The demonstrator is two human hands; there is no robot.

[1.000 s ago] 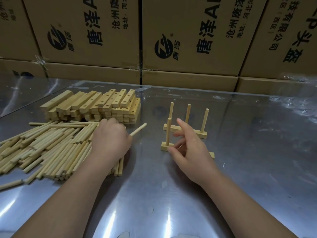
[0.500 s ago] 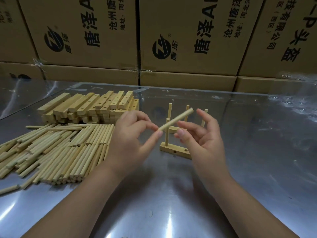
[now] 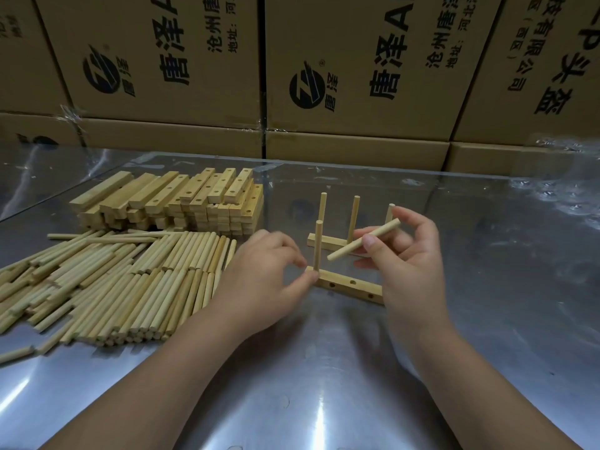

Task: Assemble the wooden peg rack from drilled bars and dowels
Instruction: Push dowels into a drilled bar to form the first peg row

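Observation:
A drilled wooden bar (image 3: 349, 287) lies on the metal table with one upright dowel (image 3: 317, 245) in its left end. My left hand (image 3: 266, 277) pinches that left end of the bar, thumb against its front face. My right hand (image 3: 406, 254) holds a loose dowel (image 3: 363, 240) slanted above the bar, between thumb and fingers. Behind stands a second bar (image 3: 326, 241) carrying three upright dowels, the rightmost partly hidden by my right fingers.
A heap of loose dowels (image 3: 113, 277) covers the table's left side. Behind it sits a stack of drilled bars (image 3: 181, 203). Cardboard boxes (image 3: 357, 60) wall off the back edge of the table (image 3: 292, 384).
The dowel has passed from my left hand to my right hand. My left hand dropped down to the near bar's left end.

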